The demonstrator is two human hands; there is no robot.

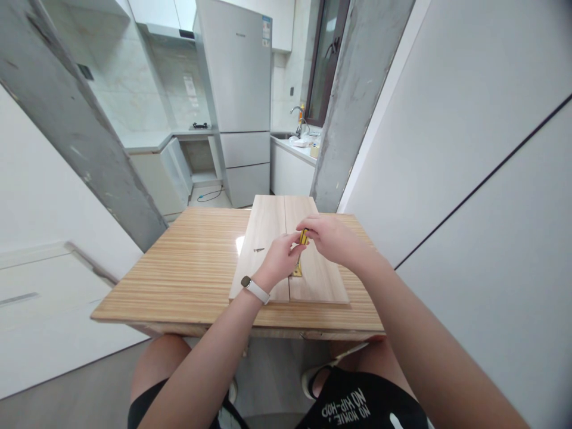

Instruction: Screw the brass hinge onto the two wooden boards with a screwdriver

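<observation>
Fingers of the left hand close round the sides of a yellow-and-black tool; fingers of the right hand close on it near its top, so that both hands hold the one tool. The tool stands roughly upright above a yellow plate, which lies near the seam between two pale boards, mostly on the right board; whether tool and plate touch cannot be told. On the left board, beyond the left hand, lie a few small dark pieces, too small to identify. The left wrist bears a watch with a light strap; the boards rest side by side on a striped wooden worktop. Behind stand a silver fridge and, to its right, a sink with a curved tap.
</observation>
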